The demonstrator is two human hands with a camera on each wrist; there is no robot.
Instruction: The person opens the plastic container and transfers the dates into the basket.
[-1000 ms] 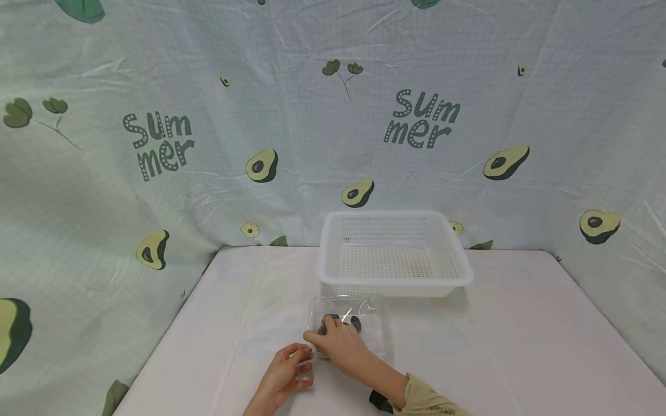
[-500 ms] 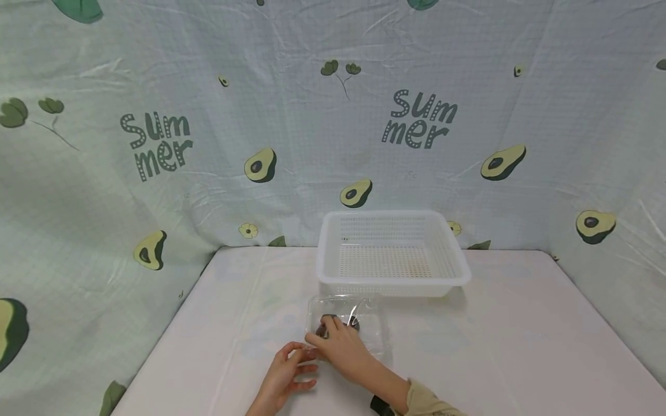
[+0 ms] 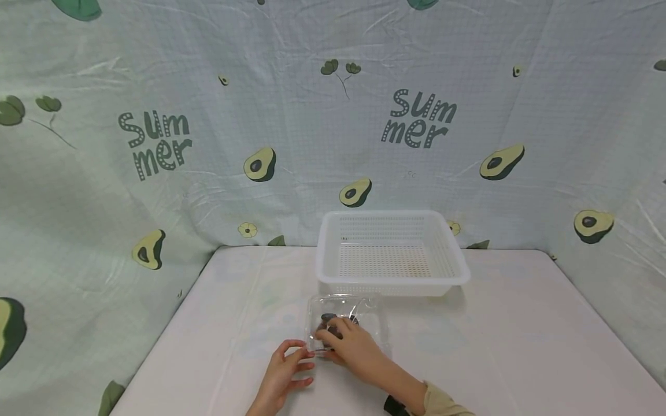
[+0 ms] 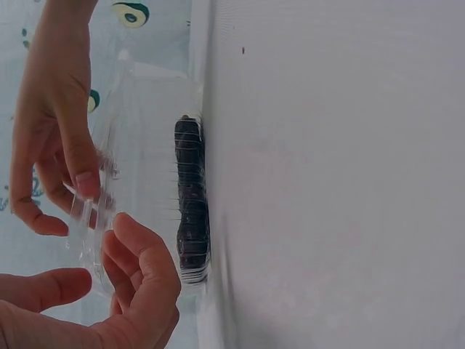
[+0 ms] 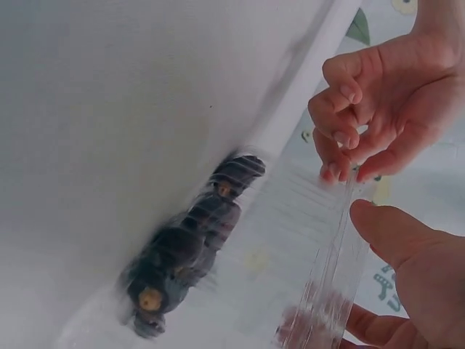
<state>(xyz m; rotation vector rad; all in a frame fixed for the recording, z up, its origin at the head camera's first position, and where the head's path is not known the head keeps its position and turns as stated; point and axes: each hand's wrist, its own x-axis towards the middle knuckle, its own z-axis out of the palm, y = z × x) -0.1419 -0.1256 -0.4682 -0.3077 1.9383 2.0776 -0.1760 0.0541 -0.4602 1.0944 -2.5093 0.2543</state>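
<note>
A clear plastic box (image 3: 372,332) lies on the white table, with several dark oval fruits (image 3: 329,317) showing through it. In the right wrist view the fruits (image 5: 174,251) look dark purple, some with a tan stem end. My left hand (image 3: 281,372) pinches the box's front left corner between thumb and fingertips. My right hand (image 3: 359,349) reaches over the front of the box, fingers bent across its top and thumb low at the front edge. In the left wrist view both hands meet at the box's thin rim (image 4: 91,218).
Behind the box stands a white slotted plastic basket (image 3: 385,283). A cloth backdrop (image 3: 302,115) printed with avocados rises at the back and both sides of the table (image 3: 494,335). Something black (image 3: 395,406) sits by the right wrist.
My right hand has slid slightly right and its thumb has dropped from the box's left side to the front edge. My left hand stays at the front left corner.
</note>
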